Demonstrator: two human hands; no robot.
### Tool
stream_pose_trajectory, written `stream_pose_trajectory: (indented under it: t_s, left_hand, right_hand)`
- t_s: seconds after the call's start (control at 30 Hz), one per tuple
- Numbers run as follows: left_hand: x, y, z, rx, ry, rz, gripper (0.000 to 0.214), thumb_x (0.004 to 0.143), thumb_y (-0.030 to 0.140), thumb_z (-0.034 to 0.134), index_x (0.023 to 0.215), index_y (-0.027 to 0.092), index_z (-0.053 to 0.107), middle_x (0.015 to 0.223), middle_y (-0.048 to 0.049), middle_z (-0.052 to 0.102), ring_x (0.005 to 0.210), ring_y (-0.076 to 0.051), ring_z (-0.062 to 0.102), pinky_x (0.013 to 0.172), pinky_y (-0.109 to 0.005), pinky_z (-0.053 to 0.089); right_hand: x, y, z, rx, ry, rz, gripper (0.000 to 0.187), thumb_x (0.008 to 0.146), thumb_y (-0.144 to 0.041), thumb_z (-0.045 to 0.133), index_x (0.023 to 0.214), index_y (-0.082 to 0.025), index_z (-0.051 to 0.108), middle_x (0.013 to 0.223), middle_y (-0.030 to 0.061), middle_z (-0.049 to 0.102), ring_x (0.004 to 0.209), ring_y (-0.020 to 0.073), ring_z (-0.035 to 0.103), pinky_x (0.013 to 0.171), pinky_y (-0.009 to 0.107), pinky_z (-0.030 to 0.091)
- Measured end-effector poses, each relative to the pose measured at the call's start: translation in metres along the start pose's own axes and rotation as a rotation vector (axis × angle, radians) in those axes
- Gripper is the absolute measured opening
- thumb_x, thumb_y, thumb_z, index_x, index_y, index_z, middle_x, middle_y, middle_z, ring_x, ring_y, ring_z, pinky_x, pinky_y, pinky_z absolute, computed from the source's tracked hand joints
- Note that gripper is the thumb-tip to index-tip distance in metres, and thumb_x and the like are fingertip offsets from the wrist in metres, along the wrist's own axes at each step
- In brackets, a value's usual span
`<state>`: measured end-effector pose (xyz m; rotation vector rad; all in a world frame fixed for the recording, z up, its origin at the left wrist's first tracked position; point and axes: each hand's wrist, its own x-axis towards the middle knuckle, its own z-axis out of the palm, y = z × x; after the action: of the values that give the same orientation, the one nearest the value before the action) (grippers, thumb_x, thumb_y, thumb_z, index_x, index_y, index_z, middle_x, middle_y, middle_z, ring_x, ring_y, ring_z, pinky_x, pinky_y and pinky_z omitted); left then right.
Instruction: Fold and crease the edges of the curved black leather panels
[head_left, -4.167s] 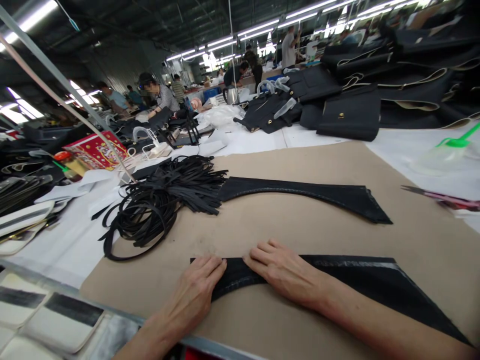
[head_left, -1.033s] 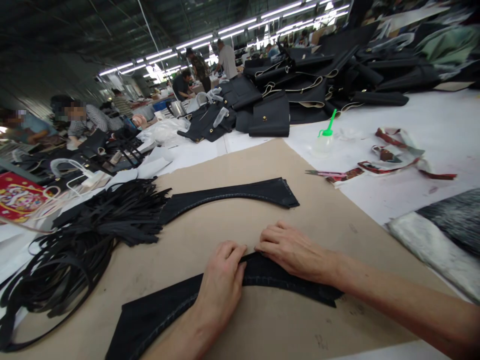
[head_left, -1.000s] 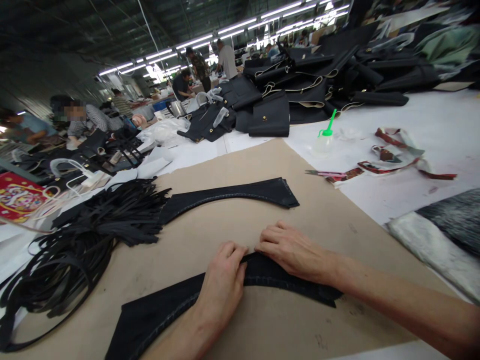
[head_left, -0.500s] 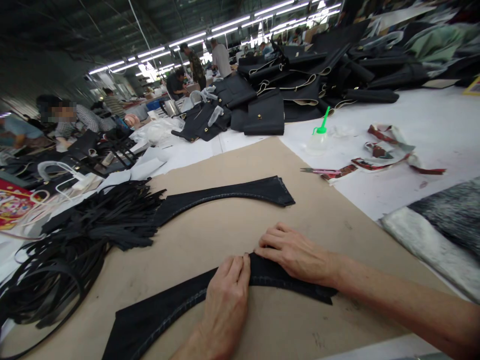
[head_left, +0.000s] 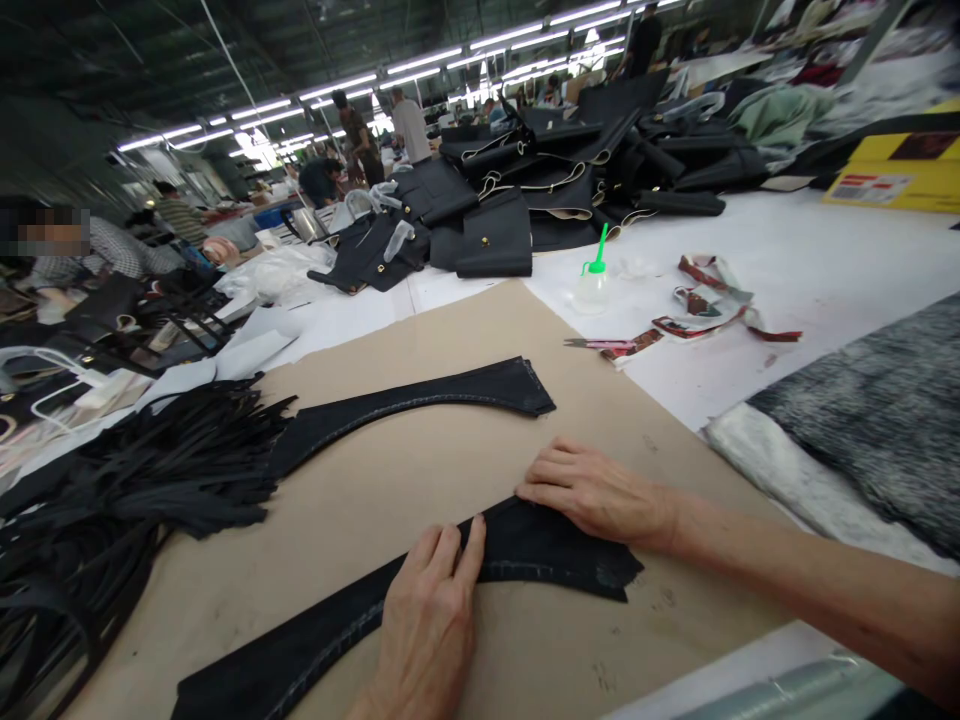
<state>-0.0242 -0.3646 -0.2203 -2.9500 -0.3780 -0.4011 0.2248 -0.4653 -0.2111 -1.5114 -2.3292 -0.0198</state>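
Observation:
A curved black fabric piece (head_left: 551, 540) lies on the brown paper in front of me, with a pale stitched line along its inner curve. My left hand (head_left: 433, 605) presses down on its middle, fingers laid on the cloth and the index finger slightly apart. At the upper edge, toward the right end, my right hand (head_left: 592, 492) has its fingers bent and closed on the fabric; the thumb is mostly hidden. Farther up the paper rests a second curved black piece (head_left: 420, 395), touched by neither hand.
Black strips (head_left: 172, 450) are heaped at left. Thread snips (head_left: 592, 343), a green-tipped bottle (head_left: 592, 285) and patterned scraps (head_left: 705, 320) lie beyond the brown paper (head_left: 360, 530). Black bags (head_left: 495, 235) are piled behind; grey fleece (head_left: 862, 420) is at right. Several people work in the background.
My right hand has slid along the upper edge, away from the left hand, and the gap between them is wider. My left index finger has spread from its neighbours. The view has shifted right.

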Motion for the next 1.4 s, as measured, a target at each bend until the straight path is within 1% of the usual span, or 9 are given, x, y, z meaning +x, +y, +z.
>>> stream_pose_trajectory:
  t_s: [0.2,0.3,0.37,0.47,0.6,0.87,1.0,1.23,1.4]
  left_hand:
    - [0.005,-0.001,0.007,0.019,0.026,0.047,0.051,0.078,-0.004,0.038,0.125,0.011,0.051,0.118,-0.0116,0.056,0.106,-0.025,0.052,0.09,-0.038,0.051]
    - [0.01,-0.001,0.006,-0.024,-0.035,0.071,0.049,0.078,-0.004,0.037,0.123,0.01,0.051,0.106,-0.0092,0.059,0.097,-0.022,0.054,0.087,-0.034,0.051]
    - [0.015,0.001,0.002,-0.022,-0.074,0.062,0.054,0.079,-0.004,0.037,0.129,0.012,0.048,0.101,-0.0074,0.06,0.093,-0.021,0.055,0.084,-0.034,0.051]
    - [0.024,0.006,-0.006,0.008,-0.124,0.045,0.065,0.078,-0.006,0.039,0.138,0.018,0.04,0.1,-0.0055,0.06,0.089,-0.021,0.055,0.08,-0.035,0.051]
    - [0.037,0.014,-0.012,0.038,-0.201,0.026,0.066,0.077,-0.006,0.042,0.136,0.023,0.043,0.099,-0.0041,0.06,0.086,-0.021,0.055,0.075,-0.036,0.052]
    - [0.044,0.019,-0.015,0.102,-0.217,0.052,0.063,0.079,-0.002,0.046,0.137,0.022,0.044,0.098,-0.0042,0.061,0.083,-0.021,0.055,0.073,-0.036,0.049]
    - [0.043,0.021,-0.015,0.109,-0.209,0.038,0.061,0.081,-0.001,0.047,0.137,0.023,0.044,0.099,-0.0043,0.062,0.084,-0.021,0.055,0.075,-0.035,0.048]
    - [0.043,0.022,-0.014,0.118,-0.217,0.035,0.062,0.081,-0.001,0.047,0.138,0.024,0.043,0.102,-0.005,0.062,0.087,-0.021,0.056,0.077,-0.036,0.048]
    - [0.045,0.024,-0.013,0.124,-0.236,0.043,0.062,0.082,0.002,0.05,0.139,0.025,0.041,0.099,-0.0041,0.062,0.084,-0.021,0.056,0.074,-0.035,0.047]
  right_hand:
    - [-0.008,0.0,-0.004,0.011,-0.023,0.012,0.034,0.098,-0.011,0.03,0.112,-0.013,0.061,0.102,0.0101,0.061,0.091,0.0191,0.051,0.086,0.035,0.038]
    - [-0.012,0.0,-0.006,0.008,-0.023,0.045,0.033,0.097,-0.01,0.032,0.113,-0.013,0.061,0.104,0.0099,0.061,0.092,0.0194,0.051,0.086,0.035,0.038]
    - [-0.014,0.0,-0.007,0.003,-0.022,0.059,0.033,0.096,-0.009,0.033,0.114,-0.013,0.06,0.104,0.0099,0.061,0.092,0.0195,0.051,0.086,0.035,0.038]
    - [-0.015,0.001,-0.008,-0.004,-0.032,0.071,0.032,0.095,-0.007,0.036,0.115,-0.014,0.06,0.104,0.0089,0.061,0.092,0.0196,0.05,0.086,0.035,0.038]
    - [-0.019,0.002,-0.008,-0.006,-0.015,0.079,0.033,0.094,-0.007,0.037,0.118,-0.014,0.058,0.104,0.0085,0.061,0.093,0.0201,0.049,0.087,0.036,0.037]
    - [-0.028,0.004,-0.007,0.074,0.037,0.178,0.036,0.095,-0.008,0.035,0.125,-0.014,0.053,0.103,0.0097,0.06,0.095,0.0202,0.051,0.088,0.037,0.039]
    - [-0.025,0.004,-0.013,0.112,0.08,0.259,0.029,0.097,-0.016,0.039,0.12,-0.015,0.056,0.1,0.0093,0.059,0.094,0.0194,0.051,0.088,0.035,0.039]
    - [-0.02,0.003,-0.016,-0.058,-0.068,0.176,0.025,0.092,-0.009,0.042,0.106,-0.017,0.062,0.096,0.0072,0.061,0.089,0.02,0.05,0.083,0.036,0.036]
    - [-0.02,0.001,-0.018,-0.082,-0.083,0.123,0.03,0.093,-0.006,0.038,0.108,-0.016,0.061,0.099,0.0075,0.062,0.091,0.0195,0.051,0.087,0.038,0.035]
